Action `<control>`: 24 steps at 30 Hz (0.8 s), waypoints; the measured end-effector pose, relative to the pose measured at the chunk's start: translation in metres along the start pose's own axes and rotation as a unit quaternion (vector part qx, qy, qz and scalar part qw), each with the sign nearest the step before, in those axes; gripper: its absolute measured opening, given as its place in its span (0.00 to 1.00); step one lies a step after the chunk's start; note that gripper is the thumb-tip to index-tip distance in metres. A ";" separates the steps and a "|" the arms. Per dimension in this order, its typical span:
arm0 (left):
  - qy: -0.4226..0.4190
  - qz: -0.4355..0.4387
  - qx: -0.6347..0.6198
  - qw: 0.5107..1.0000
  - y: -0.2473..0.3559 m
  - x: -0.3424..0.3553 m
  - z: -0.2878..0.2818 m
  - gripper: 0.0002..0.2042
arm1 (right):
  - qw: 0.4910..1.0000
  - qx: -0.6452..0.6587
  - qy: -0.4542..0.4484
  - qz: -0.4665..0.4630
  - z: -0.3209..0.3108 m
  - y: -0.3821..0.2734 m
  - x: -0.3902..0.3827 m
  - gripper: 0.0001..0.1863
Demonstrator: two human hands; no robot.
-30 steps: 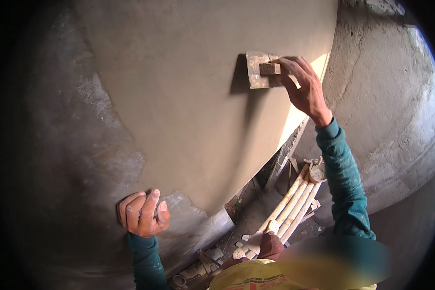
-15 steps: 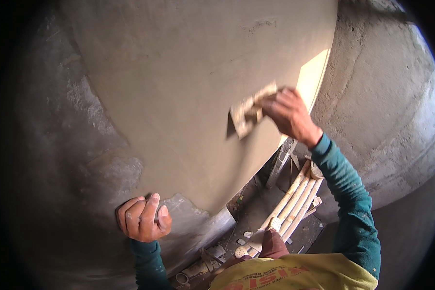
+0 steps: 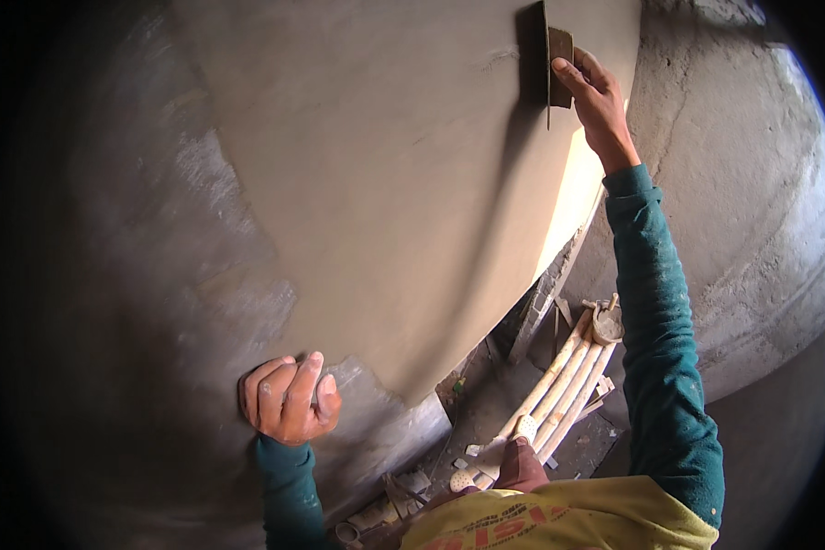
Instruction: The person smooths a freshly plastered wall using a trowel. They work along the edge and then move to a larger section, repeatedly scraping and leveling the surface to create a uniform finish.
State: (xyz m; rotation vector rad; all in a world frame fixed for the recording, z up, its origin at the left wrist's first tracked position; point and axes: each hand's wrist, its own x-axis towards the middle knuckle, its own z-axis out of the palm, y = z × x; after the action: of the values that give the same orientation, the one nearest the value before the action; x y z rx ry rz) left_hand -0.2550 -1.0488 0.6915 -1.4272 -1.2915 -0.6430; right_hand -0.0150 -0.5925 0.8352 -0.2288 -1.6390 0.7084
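High on the right, my right hand (image 3: 596, 92) is closed around the handle of a plastering float (image 3: 560, 69). The float's thin plate shows edge-on beside the plastered wall (image 3: 385, 183) and throws a dark shadow on it; whether the plate touches the plaster I cannot tell. My left hand (image 3: 291, 399) is down at the lower left, its fingers curled in front of the wall by the ragged lower edge of the smooth plaster. Whatever those fingers may hold is hidden.
Under me, pale poles (image 3: 559, 390) lie side by side as a footing, with my feet in light perforated shoes (image 3: 525, 427) on them. A small bucket (image 3: 607, 324) stands at their far end. Rubble lies below. A rough grey wall (image 3: 733, 202) rises on the right.
My right hand has moved up and to the right with the float, which has turned from slanted to upright and edge-on. My left hand stays curled, only slightly shifted in view.
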 end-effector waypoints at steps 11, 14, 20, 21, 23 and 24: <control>0.000 0.005 0.002 1.000 -0.002 0.003 0.000 0.11 | 0.966 -0.143 -0.095 -0.194 0.125 -0.096 -0.151 0.24; -0.005 0.009 -0.003 1.000 -0.003 -0.001 -0.001 0.11 | 0.959 -0.088 -0.227 -0.145 0.122 -0.116 -0.178 0.21; 0.004 0.005 -0.005 1.000 -0.002 -0.004 0.001 0.11 | 0.946 0.280 -0.067 0.147 0.070 -0.084 -0.164 0.24; 0.007 0.006 -0.005 1.000 -0.002 -0.003 0.002 0.11 | 0.945 0.288 -0.055 0.145 0.060 -0.073 -0.159 0.24; 0.005 0.009 -0.002 1.000 -0.002 -0.002 -0.001 0.11 | 0.937 0.301 -0.043 0.173 0.052 -0.072 -0.162 0.24; 0.006 0.013 -0.003 1.000 -0.003 -0.001 -0.002 0.11 | 0.930 0.306 -0.066 0.193 0.046 -0.067 -0.170 0.24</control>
State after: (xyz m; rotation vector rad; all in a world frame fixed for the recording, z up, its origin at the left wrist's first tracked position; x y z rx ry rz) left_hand -0.2574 -1.0510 0.6918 -1.4403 -1.2616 -0.6378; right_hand -0.0067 -0.7495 0.7308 -0.0481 -1.4281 1.5261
